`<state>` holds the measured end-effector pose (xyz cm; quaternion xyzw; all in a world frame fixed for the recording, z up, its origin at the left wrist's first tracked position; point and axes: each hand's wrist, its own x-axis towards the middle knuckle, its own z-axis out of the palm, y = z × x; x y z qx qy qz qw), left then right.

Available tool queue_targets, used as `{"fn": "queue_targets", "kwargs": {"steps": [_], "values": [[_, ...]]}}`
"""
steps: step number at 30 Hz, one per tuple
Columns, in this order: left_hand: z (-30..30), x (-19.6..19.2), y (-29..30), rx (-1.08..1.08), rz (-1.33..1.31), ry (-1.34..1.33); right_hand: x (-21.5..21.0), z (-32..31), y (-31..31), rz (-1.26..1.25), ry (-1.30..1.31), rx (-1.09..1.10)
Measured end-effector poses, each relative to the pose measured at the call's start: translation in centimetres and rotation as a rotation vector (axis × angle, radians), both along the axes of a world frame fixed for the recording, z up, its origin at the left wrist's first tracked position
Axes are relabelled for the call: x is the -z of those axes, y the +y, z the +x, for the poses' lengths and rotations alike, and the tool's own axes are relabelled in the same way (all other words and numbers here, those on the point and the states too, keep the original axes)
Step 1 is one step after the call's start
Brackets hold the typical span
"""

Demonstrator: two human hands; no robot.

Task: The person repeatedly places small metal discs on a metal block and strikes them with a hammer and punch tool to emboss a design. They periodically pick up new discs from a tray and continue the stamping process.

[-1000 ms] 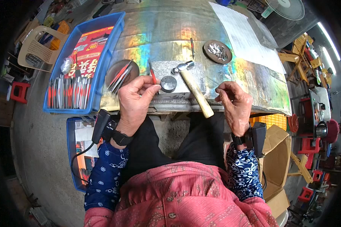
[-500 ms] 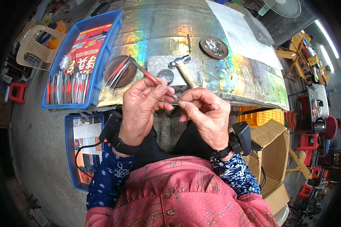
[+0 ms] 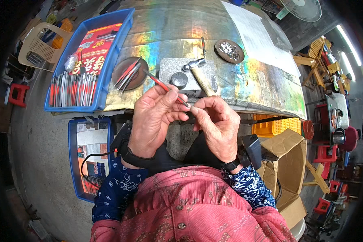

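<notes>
Both hands raised near counter edge. Left hand grip pinches red-handled tool; right hand fingertips pinched at its tip, contents too small to tell.

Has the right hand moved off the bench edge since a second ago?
Yes. The right hand has come left and toward the body, away from the hammer, to meet the left hand at the red-handled tool.
</notes>
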<state>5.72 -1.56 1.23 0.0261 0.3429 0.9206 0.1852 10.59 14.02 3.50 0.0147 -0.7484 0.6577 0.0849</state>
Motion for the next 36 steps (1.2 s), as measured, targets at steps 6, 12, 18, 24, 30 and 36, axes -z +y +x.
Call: {"fn": "queue_targets", "kwargs": {"steps": [6,12,18,24,30,36], "values": [[0.0,0.0,0.0,-0.008,-0.011,-0.021,0.1,0.0,-0.7,-0.082,0.0,0.049],[0.3,0.4,0.5,-0.083,-0.027,0.03,0.9,0.0,-1.1,0.06,0.064,0.092],[0.4,0.5,0.9,-0.179,-0.087,0.105,1.7,-0.6,-1.6,0.062,0.095,0.166],[0.5,0.8,0.9,-0.233,-0.182,0.135,1.7,-1.1,-1.7,0.019,0.046,0.144],[-0.5,1.5,0.0,-0.182,-0.182,0.116,1.8,-2.0,-1.7,0.191,0.096,0.1],[-2.9,1.5,-0.1,-0.177,-0.187,0.147,1.0,-2.6,0.4,0.507,0.304,0.137]]}}
